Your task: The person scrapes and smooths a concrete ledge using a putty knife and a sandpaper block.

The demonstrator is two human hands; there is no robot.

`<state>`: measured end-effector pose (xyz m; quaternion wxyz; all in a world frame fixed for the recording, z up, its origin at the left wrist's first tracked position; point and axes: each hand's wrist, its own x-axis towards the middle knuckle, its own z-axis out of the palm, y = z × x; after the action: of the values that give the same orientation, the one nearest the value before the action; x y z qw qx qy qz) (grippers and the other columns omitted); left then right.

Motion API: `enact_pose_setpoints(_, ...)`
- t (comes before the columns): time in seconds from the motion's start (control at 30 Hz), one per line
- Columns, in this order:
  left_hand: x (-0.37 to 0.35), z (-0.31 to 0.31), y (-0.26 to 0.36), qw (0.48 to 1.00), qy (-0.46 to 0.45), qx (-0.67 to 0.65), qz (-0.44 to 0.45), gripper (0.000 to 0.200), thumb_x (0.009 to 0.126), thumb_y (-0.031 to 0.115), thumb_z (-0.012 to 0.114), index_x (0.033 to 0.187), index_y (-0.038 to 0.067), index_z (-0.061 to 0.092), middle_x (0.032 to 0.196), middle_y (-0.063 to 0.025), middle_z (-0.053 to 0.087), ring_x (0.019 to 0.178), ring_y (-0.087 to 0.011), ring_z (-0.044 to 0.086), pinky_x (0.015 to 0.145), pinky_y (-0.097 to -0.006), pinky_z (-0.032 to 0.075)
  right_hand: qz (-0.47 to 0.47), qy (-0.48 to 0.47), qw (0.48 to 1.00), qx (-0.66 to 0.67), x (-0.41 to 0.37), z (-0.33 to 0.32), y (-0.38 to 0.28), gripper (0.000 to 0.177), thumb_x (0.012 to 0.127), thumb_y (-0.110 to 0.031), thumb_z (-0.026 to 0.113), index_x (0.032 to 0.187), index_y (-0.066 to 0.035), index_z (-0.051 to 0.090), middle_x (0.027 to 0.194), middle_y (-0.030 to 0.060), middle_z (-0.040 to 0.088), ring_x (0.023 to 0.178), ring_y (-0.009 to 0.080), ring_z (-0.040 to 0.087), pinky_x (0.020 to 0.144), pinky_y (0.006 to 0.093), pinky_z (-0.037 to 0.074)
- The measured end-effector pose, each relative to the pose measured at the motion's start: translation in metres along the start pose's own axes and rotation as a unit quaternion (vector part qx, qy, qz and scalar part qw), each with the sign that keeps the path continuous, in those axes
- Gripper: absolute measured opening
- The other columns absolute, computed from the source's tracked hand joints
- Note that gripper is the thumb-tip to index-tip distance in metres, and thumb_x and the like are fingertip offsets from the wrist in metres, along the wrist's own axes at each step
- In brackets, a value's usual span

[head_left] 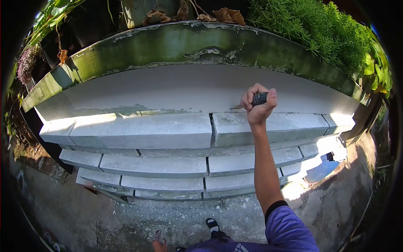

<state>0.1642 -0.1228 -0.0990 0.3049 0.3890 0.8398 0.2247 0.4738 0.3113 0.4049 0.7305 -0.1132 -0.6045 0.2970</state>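
Note:
My right hand [261,103] is closed around the black handle [260,98] of a scraper. Its thin metal blade [237,107] points left, close to the foot of a smooth pale grey wall [168,88]. Greenish, rough patches [138,110] mark the bottom of that wall to the left. Just below the hand runs the top row of grey concrete blocks [268,124]. My left hand [159,243] hangs low at the bottom edge, away from the wall; it is small and partly cut off, so its fingers cannot be made out clearly.
Lower rows of blocks [155,166] step down toward the concrete floor [168,218]. A mossy green ledge [168,46] overhangs the wall, with leafy plants [310,33] and dry leaves [228,16] above. At the right sits a blue object [321,170]. My sandalled foot [213,224] shows below.

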Motion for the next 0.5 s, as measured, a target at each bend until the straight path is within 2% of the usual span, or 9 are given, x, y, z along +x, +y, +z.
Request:
enact_pose_setpoints(0.07, -0.002, 0.000, -0.001, 1.000, 0.005, -0.010, 0.012, 0.047, 0.087, 0.020, 0.059, 0.130, 0.003, 0.056, 0.131, -0.0245, 0.053, 0.125, -0.0380, 0.045, 0.109, -0.0435, 0.031, -0.019, -0.031, 0.996, 0.077, -0.007, -0.005, -0.015, 0.073, 0.088, -0.073, 0.030, 0.059, -0.006, 0.038, 0.046, 0.0008, 0.032, 0.038, 0.0110, 0.029, 0.039, 0.0265, 0.022)
enact_pose_setpoints(0.17, -0.009, 0.001, -0.002, 1.000, 0.011, -0.012, 0.005, 0.047, 0.087, 0.019, 0.058, 0.131, 0.003, 0.055, 0.134, -0.0236, 0.052, 0.127, -0.0377, 0.043, 0.110, -0.0431, 0.029, -0.027, 0.030, 0.999, -0.034, -0.010, 0.004, 0.019, 0.073, 0.088, -0.073, 0.027, 0.059, -0.006, 0.037, 0.046, 0.0009, 0.032, 0.038, 0.0116, 0.026, 0.039, 0.0270, 0.022)
enact_pose_setpoints(0.3, -0.016, -0.010, 0.018, 1.000, 0.018, 0.008, -0.010, 0.047, 0.086, 0.014, 0.057, 0.132, 0.002, 0.054, 0.134, -0.0224, 0.052, 0.127, -0.0385, 0.044, 0.110, -0.0441, 0.030, 0.032, 0.009, 0.998, 0.045, -0.003, -0.002, 0.004, 0.073, 0.088, -0.073, 0.026, 0.059, -0.007, 0.036, 0.045, 0.0011, 0.032, 0.038, 0.0123, 0.026, 0.039, 0.0267, 0.022)
enact_pose_setpoints(0.43, -0.007, -0.008, 0.014, 1.000, 0.019, -0.020, -0.010, 0.046, 0.086, 0.013, 0.057, 0.131, 0.004, 0.055, 0.135, -0.0222, 0.052, 0.127, -0.0386, 0.043, 0.109, -0.0447, 0.030, -0.053, -0.048, 0.993, 0.092, -0.010, -0.004, -0.012, 0.072, 0.088, -0.073, 0.025, 0.059, -0.008, 0.036, 0.045, 0.0008, 0.032, 0.038, 0.0122, 0.026, 0.039, 0.0270, 0.022)
enact_pose_setpoints(0.47, -0.009, -0.008, 0.014, 1.000, 0.009, -0.015, -0.011, 0.045, 0.086, 0.013, 0.057, 0.131, 0.004, 0.056, 0.134, -0.0223, 0.052, 0.127, -0.0387, 0.043, 0.109, -0.0446, 0.030, -0.018, -0.002, 1.000, 0.012, -0.009, -0.001, 0.014, 0.072, 0.088, -0.073, 0.026, 0.058, -0.008, 0.035, 0.044, 0.0003, 0.032, 0.038, 0.0122, 0.027, 0.039, 0.0269, 0.023)
enact_pose_setpoints(0.5, -0.010, -0.010, 0.015, 1.000, 0.000, -0.009, -0.010, 0.045, 0.086, 0.013, 0.057, 0.130, 0.004, 0.056, 0.134, -0.0223, 0.052, 0.127, -0.0387, 0.043, 0.109, -0.0446, 0.030, -0.026, 0.015, 0.999, -0.022, -0.010, 0.006, 0.022, 0.073, 0.087, -0.073, 0.026, 0.058, -0.008, 0.036, 0.045, 0.0002, 0.032, 0.038, 0.0116, 0.029, 0.039, 0.0267, 0.024)
